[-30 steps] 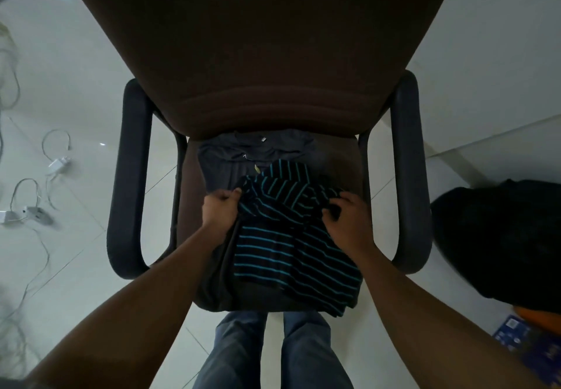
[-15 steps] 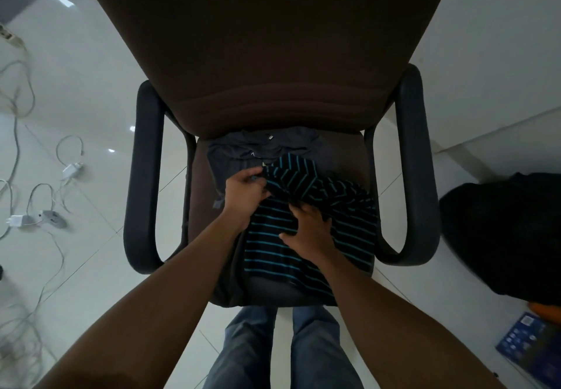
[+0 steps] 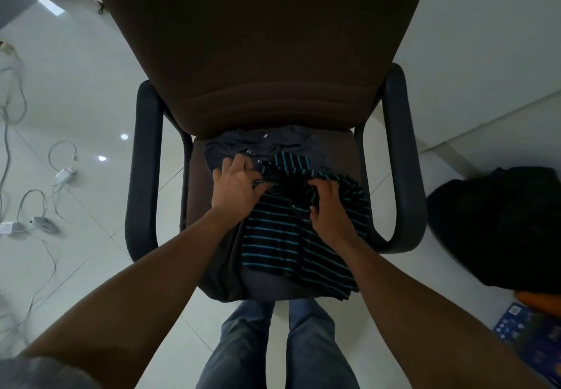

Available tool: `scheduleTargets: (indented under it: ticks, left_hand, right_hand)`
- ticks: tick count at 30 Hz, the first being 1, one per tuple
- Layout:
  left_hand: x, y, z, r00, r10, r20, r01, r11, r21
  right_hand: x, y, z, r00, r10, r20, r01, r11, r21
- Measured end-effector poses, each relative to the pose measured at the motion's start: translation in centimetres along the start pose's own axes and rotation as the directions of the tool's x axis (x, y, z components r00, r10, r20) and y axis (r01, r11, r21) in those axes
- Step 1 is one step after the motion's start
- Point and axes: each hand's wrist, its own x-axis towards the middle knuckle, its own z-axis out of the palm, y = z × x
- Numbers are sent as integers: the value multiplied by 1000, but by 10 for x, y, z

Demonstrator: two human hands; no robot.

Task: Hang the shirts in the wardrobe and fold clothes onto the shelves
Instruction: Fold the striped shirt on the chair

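On the chair seat, both hands work one garment. Left hand (image 3: 235,186): palm down, fingers spread and curled at the tips, pinching the upper left edge of the striped shirt (image 3: 299,236) near its collar. Right hand (image 3: 329,211): palm down, fingers bent and closed on a bunched fold of the same shirt, just right of centre. Both forearms bare, reaching forward and down from the lower corners of the view, converging toward the seat.

Striped shirt: dark with thin blue-green stripes, lying across the front and right part of the seat, its lower hem hanging over the front edge. Grey garment (image 3: 267,145): spread flat beneath it, its neckline toward the backrest, its lower part draped over the seat's front.

Chair (image 3: 258,54): brown upholstered back and seat, two black looped armrests. Person's legs in blue jeans (image 3: 282,346) just below the seat's front edge.

Floor (image 3: 76,91): pale glossy tiles with light reflections. At left, white cables and chargers (image 3: 45,194) lie loose. At right, a black bag or bundle (image 3: 501,224); beside it, an orange item and a blue box (image 3: 516,325), partly cut off.
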Motion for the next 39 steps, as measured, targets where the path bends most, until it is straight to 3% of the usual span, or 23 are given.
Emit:
scheduleTargets:
  ticks: [3,5,7,19,21,24,26,30,34,36,39]
  left_hand:
    - [2,10,-19,991,85,-103,-109,963,-248]
    - [6,23,-42,992,44,-122,-93,896,-433]
    - [12,37,-68,990,16,-138,-85,859,-506]
    - [57,111,-253,918,167,-360,-343,792,-505]
    - [61,121,-289,883,171,-437,-389,787,-479]
    - [70,134,-346,784,172,-597,-478,781,-402]
    - [73,142,-387,737,175,-653,-515,770,-376]
    - [69,152,-460,652,134,-746,-553,758,-347]
    - [56,152,-522,566,168,-807,-592,764,-255]
    - [49,153,-551,536,199,-821,-621,752,-223]
    - [34,155,-592,555,242,-796,-640,735,-223]
  right_hand:
    - [-2,-11,-24,997,41,-60,-38,998,53]
    - [-1,-21,-44,994,57,-93,-51,996,70]
    - [0,-35,-67,992,60,-108,-54,997,60]
    - [16,-155,-245,981,-165,-99,156,983,-99]
    - [12,-185,-274,979,-195,-68,188,978,-92]
    - [6,-228,-312,936,-351,-23,341,922,-181]
    - [5,-256,-338,877,-471,-94,446,872,-199]
    - [-1,-308,-399,801,-518,-300,526,848,-60]
    - [-15,-360,-450,758,-512,-405,591,802,93]
    - [-23,-386,-470,737,-542,-404,635,760,138]
    - [-40,-420,-500,719,-603,-346,673,729,128]
